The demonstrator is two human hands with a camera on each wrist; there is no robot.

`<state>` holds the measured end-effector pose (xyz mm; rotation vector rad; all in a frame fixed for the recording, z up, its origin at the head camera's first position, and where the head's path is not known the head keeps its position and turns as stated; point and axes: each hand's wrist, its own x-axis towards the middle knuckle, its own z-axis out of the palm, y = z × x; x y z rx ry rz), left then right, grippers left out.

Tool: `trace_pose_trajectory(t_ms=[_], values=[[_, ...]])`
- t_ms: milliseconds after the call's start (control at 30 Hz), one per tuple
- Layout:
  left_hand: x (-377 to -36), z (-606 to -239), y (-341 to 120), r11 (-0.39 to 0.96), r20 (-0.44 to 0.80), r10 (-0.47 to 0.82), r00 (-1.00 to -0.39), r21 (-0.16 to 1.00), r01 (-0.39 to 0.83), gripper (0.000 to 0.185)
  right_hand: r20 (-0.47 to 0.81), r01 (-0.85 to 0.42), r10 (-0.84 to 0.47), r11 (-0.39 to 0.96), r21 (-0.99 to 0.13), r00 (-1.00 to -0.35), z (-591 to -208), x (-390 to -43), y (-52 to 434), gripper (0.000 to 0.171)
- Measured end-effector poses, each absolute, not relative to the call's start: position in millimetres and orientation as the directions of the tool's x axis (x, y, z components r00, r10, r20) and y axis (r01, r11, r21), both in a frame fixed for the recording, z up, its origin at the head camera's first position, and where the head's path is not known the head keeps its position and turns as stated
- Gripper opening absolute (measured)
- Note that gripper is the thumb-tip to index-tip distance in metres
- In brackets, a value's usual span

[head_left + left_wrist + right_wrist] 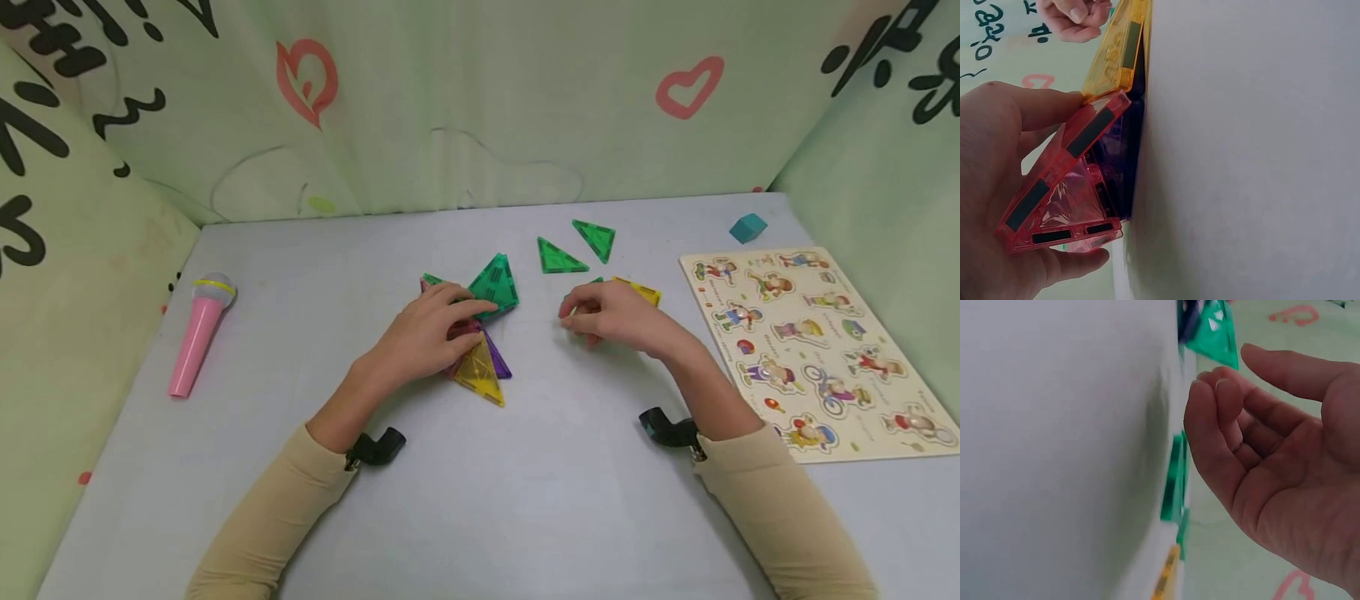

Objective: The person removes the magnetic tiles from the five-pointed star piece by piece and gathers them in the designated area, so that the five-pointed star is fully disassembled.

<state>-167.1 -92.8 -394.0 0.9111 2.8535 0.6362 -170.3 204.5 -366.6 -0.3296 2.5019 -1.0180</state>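
My left hand [427, 329] grips a cluster of magnetic tiles from its left side. In the left wrist view, the thumb and fingers hold its red magnetic tiles [1063, 194], which lean together at an angle. A yellow triangular tile [480, 373], a purple tile [498, 358] and a larger green tile [495, 285] fan out from the cluster. My right hand [618, 317] hovers low over the table, its fingers loosely bent with nothing between them. Close behind it lies a yellow tile [643, 292], partly hidden by the hand.
Two green triangular tiles [559, 257] lie farther back. On the right sit a wooden picture puzzle board [712, 333] and a teal block [747, 227]. A pink toy microphone [198, 337] lies at the left. Fabric walls [480, 100] border the table's back and sides.
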Motion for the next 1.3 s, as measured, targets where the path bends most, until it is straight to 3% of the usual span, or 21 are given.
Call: trace_pose_trajectory(t_ms=[267, 567, 967, 1300], values=[[-167.7, -393.1, -94.6, 0.743, 0.045, 0.542, -0.839, 0.441, 0.503, 0.041, -0.323, -0.091, -0.516, 0.625, -0.775, -0.794, -379.6, -157.0, 167.4, 0.017], [-168.0, -391.7, -94.9, 0.716, 0.082, 0.564, -0.822, 0.448, 0.535, 0.039, -0.41, -0.048, -0.575, 0.618, -0.784, -0.708, -377.6, -138.5, 143.8, 0.014], [-165.1, -393.4, -94.6, 0.725, 0.107, 0.526, -0.844, 0.462, 0.511, 0.039, -0.441, 0.049, -0.484, 0.63, -0.775, -0.756, -381.5, -128.2, 126.9, 0.016], [-164.9, -395.1, -93.8, 0.717, 0.125, 0.527, -0.84, 0.465, 0.519, 0.039, -0.483, 0.234, -0.522, 0.471, -0.85, -0.703, -386.9, -130.2, 129.6, 0.022]])
